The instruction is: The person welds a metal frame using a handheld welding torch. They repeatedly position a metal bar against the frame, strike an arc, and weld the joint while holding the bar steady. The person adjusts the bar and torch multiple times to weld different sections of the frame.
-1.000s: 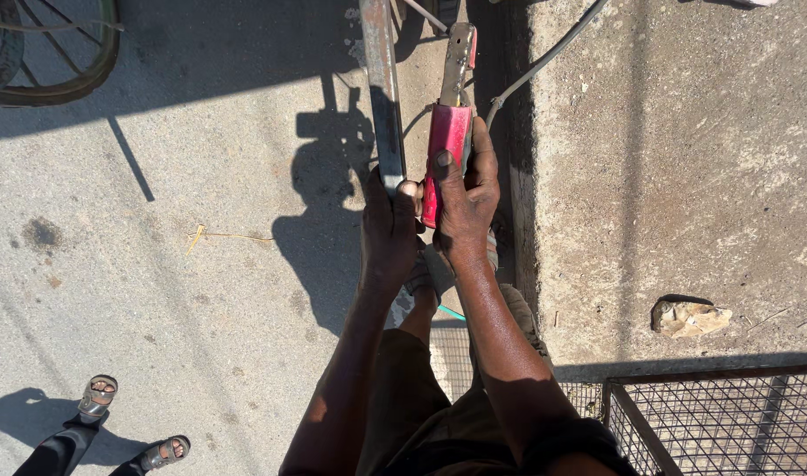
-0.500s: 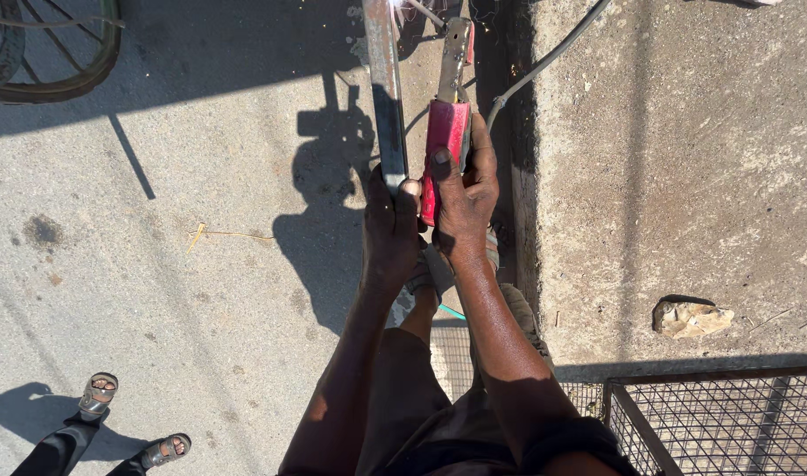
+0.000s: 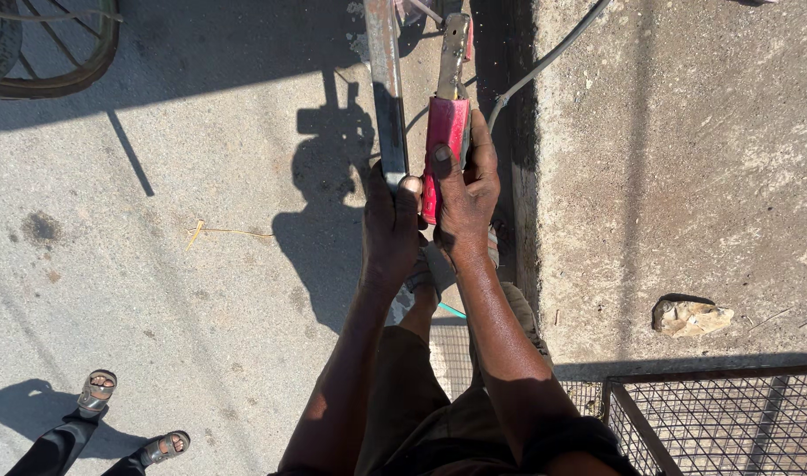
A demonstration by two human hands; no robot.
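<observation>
1. We are reaching both arms straight out and down in front of us, forearms almost parallel, with the two hands side by side and nearly touching.
2. Our left hand (image 3: 390,225) is wrapping around the near end of a long grey metal bar (image 3: 384,88), fingers curled and clamped on it; the bar is running away from us toward the top edge of the view, over the concrete ground (image 3: 183,264).
3. Our right hand (image 3: 465,198) is gripping a red-handled welding holder (image 3: 446,132), thumb lying along the red handle, fingers closed round it from the right. Its metal jaw end is pointing away from us, just beside the bar; we cannot tell whether the tip is touching the bar.
4. A grey cable (image 3: 544,62) is trailing from near the holder up toward the top right, along the dark gap at the edge of a raised concrete slab (image 3: 685,176).
5. A wire-mesh cage (image 3: 729,414) with a dark frame is sitting at the lower right, close to our right elbow; we cannot make out anything inside it.
6. A pale stone (image 3: 690,316) is lying on the slab, well apart from our hands.
7. Another person's sandalled feet (image 3: 126,419) are standing at the lower left, and part of a wheel (image 3: 51,53) is showing at the upper left corner.
</observation>
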